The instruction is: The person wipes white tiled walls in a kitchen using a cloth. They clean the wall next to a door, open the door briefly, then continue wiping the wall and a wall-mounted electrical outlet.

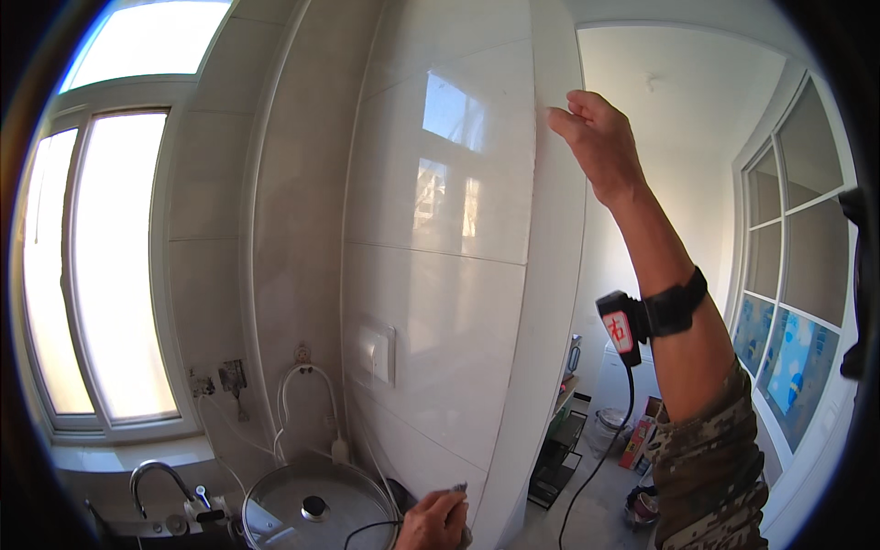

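My right hand [601, 141] is raised at the upper right, its fingers curled close to the edge of the white tiled wall [440, 302]; whether something small is pinched in them cannot be told. A black strap with a small device [619, 326] is around my right forearm, and a cable hangs from it. Low in the view, my left hand [433, 522] is closed on a grey cloth [460, 488] in front of the wall's lower part. Left of that hand lies a round pan lid [344, 481] with a black knob [314, 508].
A curved faucet [161, 471] stands below the window at the left. A covered wall socket [377, 356] juts from the tiles, with a white cord [309, 368] beside it. Beyond the doorway are a black rack [557, 457] and a red box [637, 443] on the floor.
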Motion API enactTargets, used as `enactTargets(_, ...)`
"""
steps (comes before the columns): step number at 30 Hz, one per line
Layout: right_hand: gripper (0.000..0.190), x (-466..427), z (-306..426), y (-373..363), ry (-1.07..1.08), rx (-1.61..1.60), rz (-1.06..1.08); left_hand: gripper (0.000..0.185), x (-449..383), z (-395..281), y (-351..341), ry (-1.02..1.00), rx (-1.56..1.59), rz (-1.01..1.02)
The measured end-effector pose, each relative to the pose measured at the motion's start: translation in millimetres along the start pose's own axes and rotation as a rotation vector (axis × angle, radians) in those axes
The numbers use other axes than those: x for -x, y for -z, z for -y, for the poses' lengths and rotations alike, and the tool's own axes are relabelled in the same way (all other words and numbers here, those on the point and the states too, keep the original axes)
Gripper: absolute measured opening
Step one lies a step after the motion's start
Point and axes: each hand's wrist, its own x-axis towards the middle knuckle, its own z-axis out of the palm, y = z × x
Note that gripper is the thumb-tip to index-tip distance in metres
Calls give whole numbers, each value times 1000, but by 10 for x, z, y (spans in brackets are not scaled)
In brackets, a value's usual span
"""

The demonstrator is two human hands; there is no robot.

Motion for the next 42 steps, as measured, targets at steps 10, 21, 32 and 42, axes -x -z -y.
enactTargets(10,56,-424,155,-387,-288,174,38,17,490,452,78,67,108,156)
enactTargets(21,30,-658,122,-626,-404,175,-143,14,600,657,-6,96,208,209)
enactTargets(32,34,-619,63,-483,-355,58,16,13,546,758,-8,77,275,192)
enactTargets(42,21,-748,-56,-394,-320,51,41,13,556,468,47,159,361,220)
